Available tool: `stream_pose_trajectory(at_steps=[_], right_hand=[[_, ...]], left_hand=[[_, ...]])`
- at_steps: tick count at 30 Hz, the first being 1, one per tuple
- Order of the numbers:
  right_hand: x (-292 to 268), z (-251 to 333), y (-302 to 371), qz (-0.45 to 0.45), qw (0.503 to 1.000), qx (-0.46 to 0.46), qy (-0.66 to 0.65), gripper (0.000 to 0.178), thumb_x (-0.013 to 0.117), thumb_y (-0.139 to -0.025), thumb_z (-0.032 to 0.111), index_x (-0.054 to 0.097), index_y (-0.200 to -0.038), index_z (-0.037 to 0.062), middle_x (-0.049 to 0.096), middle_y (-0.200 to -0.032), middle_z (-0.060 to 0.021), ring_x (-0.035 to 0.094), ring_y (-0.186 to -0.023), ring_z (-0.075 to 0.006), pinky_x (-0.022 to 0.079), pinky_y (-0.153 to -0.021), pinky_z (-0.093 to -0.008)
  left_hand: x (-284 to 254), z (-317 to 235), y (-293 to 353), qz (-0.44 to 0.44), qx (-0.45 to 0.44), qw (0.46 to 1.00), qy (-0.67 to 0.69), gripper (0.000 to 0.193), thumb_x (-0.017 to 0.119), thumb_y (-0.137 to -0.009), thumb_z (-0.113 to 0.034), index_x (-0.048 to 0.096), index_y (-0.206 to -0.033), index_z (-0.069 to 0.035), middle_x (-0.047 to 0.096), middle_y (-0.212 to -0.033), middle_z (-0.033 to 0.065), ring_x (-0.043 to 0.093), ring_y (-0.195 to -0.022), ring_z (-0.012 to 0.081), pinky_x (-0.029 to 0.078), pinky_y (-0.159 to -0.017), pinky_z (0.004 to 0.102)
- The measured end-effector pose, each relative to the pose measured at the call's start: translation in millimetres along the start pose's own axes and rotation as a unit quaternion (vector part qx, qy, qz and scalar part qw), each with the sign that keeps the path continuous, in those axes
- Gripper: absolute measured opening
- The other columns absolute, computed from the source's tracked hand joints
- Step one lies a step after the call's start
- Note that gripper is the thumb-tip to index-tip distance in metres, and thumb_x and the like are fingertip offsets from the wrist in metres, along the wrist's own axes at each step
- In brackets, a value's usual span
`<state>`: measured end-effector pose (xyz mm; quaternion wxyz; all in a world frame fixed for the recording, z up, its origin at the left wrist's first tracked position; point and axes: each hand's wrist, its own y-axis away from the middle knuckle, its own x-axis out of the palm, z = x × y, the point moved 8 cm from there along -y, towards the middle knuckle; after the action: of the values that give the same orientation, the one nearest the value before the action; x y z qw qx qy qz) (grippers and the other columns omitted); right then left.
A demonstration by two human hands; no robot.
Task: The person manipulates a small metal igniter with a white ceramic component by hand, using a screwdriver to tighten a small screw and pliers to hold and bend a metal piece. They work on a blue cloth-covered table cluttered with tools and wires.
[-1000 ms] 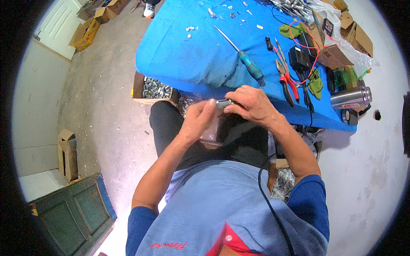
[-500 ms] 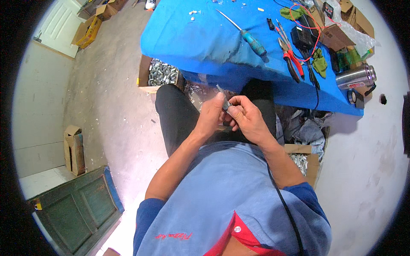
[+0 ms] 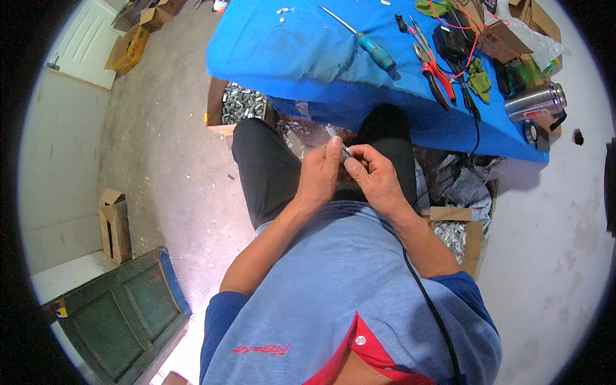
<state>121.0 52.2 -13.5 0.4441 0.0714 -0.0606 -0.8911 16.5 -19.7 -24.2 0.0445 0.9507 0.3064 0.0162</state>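
**Small grey cylindrical piece (image 3: 332,131) held close to the body**

The person sits at a table (image 3: 276,58) covered with blue cloth, and both hands are together above the lap, between the knees in black trousers (image 3: 264,173). The left hand (image 3: 319,168) is curled, with its thumb pressing on the small grey cylindrical piece, whose far end sticks out beyond this thumb. The right hand (image 3: 373,172) pinches the near part of the piece between thumb and forefinger. The hands are almost touching each other. Whether it is one piece or two joined pieces, I cannot tell.

On the table, a screwdriver with a teal handle (image 3: 375,51) lies with its tip to the far left. To the right of it are pliers with red and black handles (image 3: 444,83), and farther right a shiny steel flask (image 3: 532,104) lies on its side. At left, near the knee, a brown cardboard box (image 3: 215,106) holds many small grey metal parts (image 3: 242,104). At right, near the elbow, an open cardboard box (image 3: 473,247) contains silvery pieces (image 3: 449,237).
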Motion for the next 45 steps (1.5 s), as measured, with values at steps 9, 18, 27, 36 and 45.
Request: stream_pose_trajectory(at_steps=[9, 18, 27, 36, 45], right_hand=[[-6, -9, -25, 0.099, 0.977, 0.129, -0.139, 0.045, 0.051, -0.1, 0.042, 0.06, -0.119, 0.0026, 0.059, -0.08, 0.0039, 0.05, -0.062, -0.0015, 0.04, -0.051, -0.0174], [-9, 7, -32, -0.034, 0.985, 0.066, -0.156, 0.025, 0.055, -0.099, 0.03, 0.062, -0.09, 0.008, 0.053, -0.069, 0.0056, 0.045, -0.056, -0.0012, 0.035, -0.046, -0.0165], [-36, 1, -33, -0.209, 0.971, -0.058, -0.105, 0.027, 0.052, -0.1, 0.03, 0.061, -0.09, 0.0069, 0.055, -0.069, 0.0032, 0.045, -0.055, -0.0024, 0.038, -0.048, -0.0193], [-35, -4, -34, -0.145, 0.989, -0.015, 0.002, 0.037, 0.052, -0.1, 0.036, 0.064, -0.084, 0.0049, 0.054, -0.066, 0.0023, 0.047, -0.052, -0.0049, 0.038, -0.045, -0.0222], [-31, -15, -33, -0.124, 0.952, 0.022, -0.278, 0.037, 0.047, -0.1, 0.032, 0.065, -0.086, 0.0028, 0.061, -0.077, -0.0012, 0.053, -0.07, -0.0092, 0.044, -0.066, -0.0275]], left_hand=[[22, 17, 7, 0.073, -0.105, 0.987, 0.093, 0.059, 0.04, -0.099, -0.058, 0.06, -0.084, -0.004, 0.049, -0.066, -0.0024, 0.041, -0.055, 0.0056, 0.03, -0.047, 0.0236], [32, 8, 10, 0.068, -0.13, 0.974, 0.172, 0.054, 0.037, -0.101, -0.053, 0.061, -0.093, -0.005, 0.06, -0.078, 0.0005, 0.051, -0.064, 0.0065, 0.038, -0.055, 0.0222], [50, 15, 21, 0.154, -0.11, 0.976, 0.109, 0.053, 0.04, -0.101, -0.052, 0.051, -0.072, -0.008, 0.045, -0.062, -0.0022, 0.039, -0.053, 0.0076, 0.03, -0.046, 0.025], [47, 23, 27, 0.122, -0.144, 0.973, 0.131, 0.054, 0.042, -0.099, -0.054, 0.047, -0.067, -0.011, 0.041, -0.059, -0.003, 0.036, -0.05, 0.0079, 0.028, -0.044, 0.0252], [67, 6, 40, 0.206, -0.259, 0.885, 0.328, 0.053, 0.044, -0.095, -0.061, 0.036, -0.069, -0.016, 0.029, -0.057, -0.0049, 0.026, -0.047, 0.0087, 0.022, -0.044, 0.0256]])
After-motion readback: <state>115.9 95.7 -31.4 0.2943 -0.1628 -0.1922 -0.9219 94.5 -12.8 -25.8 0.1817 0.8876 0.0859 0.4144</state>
